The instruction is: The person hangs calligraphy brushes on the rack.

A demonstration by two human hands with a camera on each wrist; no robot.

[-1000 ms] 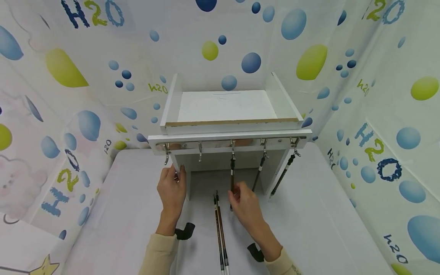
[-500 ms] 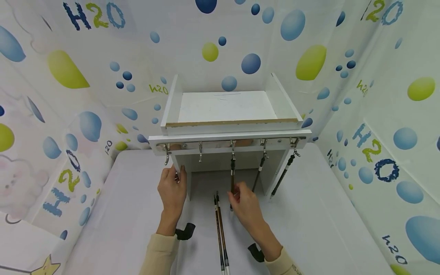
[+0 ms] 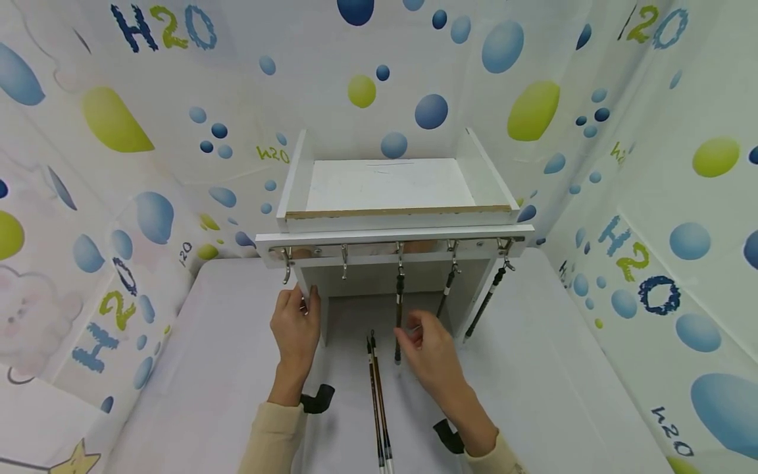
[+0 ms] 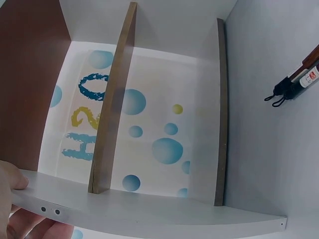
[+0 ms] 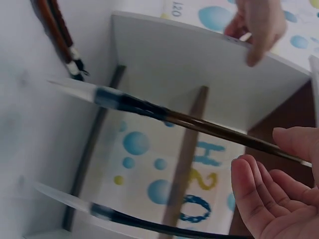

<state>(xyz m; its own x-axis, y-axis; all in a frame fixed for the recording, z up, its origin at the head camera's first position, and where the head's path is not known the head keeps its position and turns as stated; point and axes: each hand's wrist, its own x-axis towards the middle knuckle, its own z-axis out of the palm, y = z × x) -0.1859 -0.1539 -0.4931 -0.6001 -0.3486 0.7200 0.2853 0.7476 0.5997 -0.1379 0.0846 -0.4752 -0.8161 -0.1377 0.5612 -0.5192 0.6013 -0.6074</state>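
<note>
The right hand (image 3: 432, 349) is loose, its fingers slightly bent and parted from the thumb, just beside the middle brush (image 3: 399, 299); whether the thumb touches the handle, I cannot tell. That brush hangs white tip down from the middle hook (image 3: 400, 253) of the metal rail (image 3: 426, 241) along the front of a white shelf (image 3: 385, 184). The left hand (image 3: 296, 329) grips the shelf's left side board (image 4: 119, 211), thumb on its inner face and fingers on the outer. Right of the middle brush, two more brushes hang, an inner one (image 3: 448, 289) and an outer one (image 3: 485, 304), the outer leaning at a slant. Between the forearms, a pair of brushes (image 3: 381, 405) lies side by side on the white table (image 3: 533, 375), white tips towards the person. A bubble-patterned curtain (image 3: 308, 85) stands behind the shelf.
</note>
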